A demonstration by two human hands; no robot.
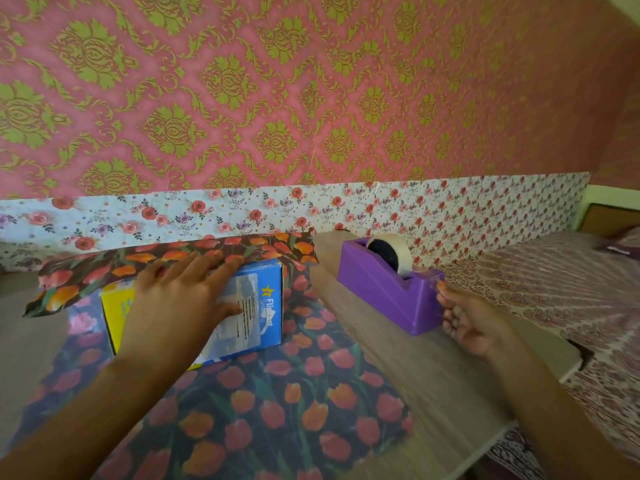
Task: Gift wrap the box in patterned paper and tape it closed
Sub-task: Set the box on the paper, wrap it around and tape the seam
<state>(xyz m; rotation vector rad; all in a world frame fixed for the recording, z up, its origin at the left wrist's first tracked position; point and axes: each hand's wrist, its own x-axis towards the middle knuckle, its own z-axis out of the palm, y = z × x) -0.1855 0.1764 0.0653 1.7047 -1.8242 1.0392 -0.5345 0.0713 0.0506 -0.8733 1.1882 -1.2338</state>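
While the left hand (183,296) lies flat on top of the blue-and-yellow box (258,306), its fingers are straight and spread, nothing clenched. The fingertips (211,259) press the far flap (114,268) of the tulip-print wrapping paper (294,403) down onto the box's far top edge. Under the palm the box rests on the same sheet, which spreads out from beneath the hand toward the camera and to both sides. The near part of the box top and its near side wall remain uncovered. The flap runs past the hand to the left, where it lifts clear of the table. Right hand (467,320): at the near end of the purple tape dispenser (381,289), palm turned up, fingers curled toward the cutter. One fingertip (440,285) touches the cutter end. Motion blur here; cannot tell whether tape is pinched or the hand merely rests against the dispenser. Tape roll (401,252) sits in the dispenser, beyond this hand. Dispenser stands on the wooden table (433,386), apart from the box, to the right of the left hand. Beyond the right hand lies a patterned bedspread (554,289).
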